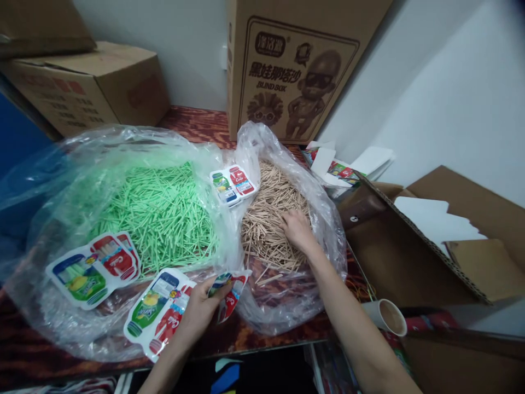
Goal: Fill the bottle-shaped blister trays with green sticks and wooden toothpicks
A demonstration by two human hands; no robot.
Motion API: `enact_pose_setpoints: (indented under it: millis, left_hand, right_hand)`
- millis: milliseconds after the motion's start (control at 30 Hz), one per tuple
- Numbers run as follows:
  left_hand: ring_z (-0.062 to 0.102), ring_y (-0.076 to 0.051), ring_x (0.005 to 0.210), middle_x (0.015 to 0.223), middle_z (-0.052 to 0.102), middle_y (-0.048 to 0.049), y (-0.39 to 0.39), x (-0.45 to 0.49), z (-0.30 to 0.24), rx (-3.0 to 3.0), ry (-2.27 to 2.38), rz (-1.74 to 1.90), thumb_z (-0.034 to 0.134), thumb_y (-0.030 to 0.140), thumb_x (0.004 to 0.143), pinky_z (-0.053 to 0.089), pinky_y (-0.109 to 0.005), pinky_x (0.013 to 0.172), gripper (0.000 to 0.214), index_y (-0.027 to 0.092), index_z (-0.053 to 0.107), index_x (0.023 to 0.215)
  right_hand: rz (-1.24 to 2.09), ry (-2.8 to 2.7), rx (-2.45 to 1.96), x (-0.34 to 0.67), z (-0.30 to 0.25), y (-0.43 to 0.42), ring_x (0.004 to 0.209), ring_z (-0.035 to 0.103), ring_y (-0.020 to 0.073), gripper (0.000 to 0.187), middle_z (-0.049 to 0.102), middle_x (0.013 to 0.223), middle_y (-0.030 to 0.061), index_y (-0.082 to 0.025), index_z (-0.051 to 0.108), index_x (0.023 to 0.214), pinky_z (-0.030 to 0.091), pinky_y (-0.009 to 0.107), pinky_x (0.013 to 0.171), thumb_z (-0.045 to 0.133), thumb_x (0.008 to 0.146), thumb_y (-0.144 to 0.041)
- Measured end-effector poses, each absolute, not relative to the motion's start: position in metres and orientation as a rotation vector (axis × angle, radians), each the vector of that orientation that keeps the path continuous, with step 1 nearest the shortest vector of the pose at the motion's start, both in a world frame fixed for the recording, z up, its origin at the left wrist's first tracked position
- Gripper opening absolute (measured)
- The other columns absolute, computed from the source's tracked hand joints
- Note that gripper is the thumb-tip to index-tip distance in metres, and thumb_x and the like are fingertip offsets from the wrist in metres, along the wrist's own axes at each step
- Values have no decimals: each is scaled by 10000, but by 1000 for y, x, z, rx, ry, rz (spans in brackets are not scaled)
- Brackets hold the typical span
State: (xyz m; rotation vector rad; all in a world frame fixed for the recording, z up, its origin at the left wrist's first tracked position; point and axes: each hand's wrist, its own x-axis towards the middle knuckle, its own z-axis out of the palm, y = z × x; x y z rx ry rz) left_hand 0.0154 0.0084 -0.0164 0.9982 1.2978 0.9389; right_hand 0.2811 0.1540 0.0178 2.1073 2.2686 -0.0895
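Observation:
My left hand (200,309) grips a printed packet (233,295) with red cola and green bottle pictures, thumb on top. Under that forearm lies a larger pouch of the same print (158,309). Another pouch, with pale sticks showing through it (90,268), rests on the plastic at the left. My right hand (297,230) reaches into a heap of thin brown sticks (270,208), its fingers bent together among them; the fingertips are partly hidden. Beside it, a pile of green sticks (164,210) fills a clear plastic bag (118,139). Between the heaps sits a small stack of printed cards (233,185).
A tall printed carton (295,71) stands at the back, another cardboard box (86,87) at the back left. On the right are an open box (414,257) holding white card, a paper cup (385,316) on its side, and folded packaging (340,169). The patterned table (197,123) carries the bags.

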Motion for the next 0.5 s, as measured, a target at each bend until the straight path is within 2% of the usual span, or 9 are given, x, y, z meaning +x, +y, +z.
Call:
enact_pose_setpoints:
  millis: [133, 300, 400, 500]
  left_hand:
    - [624, -212, 733, 766, 728, -20, 9, 16, -19, 990, 1286, 929, 707, 384, 700, 478, -288, 735, 230, 167, 731, 771]
    - [629, -220, 749, 777, 728, -22, 10, 13, -13, 975, 1308, 943, 719, 415, 681, 481, -292, 738, 263, 173, 736, 782]
    - [615, -204, 707, 722, 708, -8, 9, 10, -11, 964, 1324, 952, 718, 425, 683, 473, -278, 712, 258, 172, 723, 737]
    - [597, -189, 678, 707, 695, -5, 7, 8, -12, 948, 1324, 967, 728, 412, 678, 460, -260, 679, 246, 169, 713, 716]
  right_hand:
    - [59, 2289, 1962, 271, 18, 156, 1065, 465, 280, 225, 588, 1101, 178, -101, 643, 1000, 339, 377, 880, 448, 891, -130]
    - [-37, 2334, 1948, 273, 17, 155, 1062, 485, 281, 205, 604, 1098, 180, -108, 607, 1021, 346, 365, 853, 445, 905, -157]
    - [-112, 2366, 2002, 283, 19, 156, 1005, 522, 266, 142, 628, 1035, 160, -134, 601, 934, 354, 348, 833, 472, 892, -175]
    - [-330, 2401, 2206, 297, 21, 157, 866, 562, 237, 126, 644, 882, 121, -168, 554, 778, 373, 329, 766, 468, 870, -167]
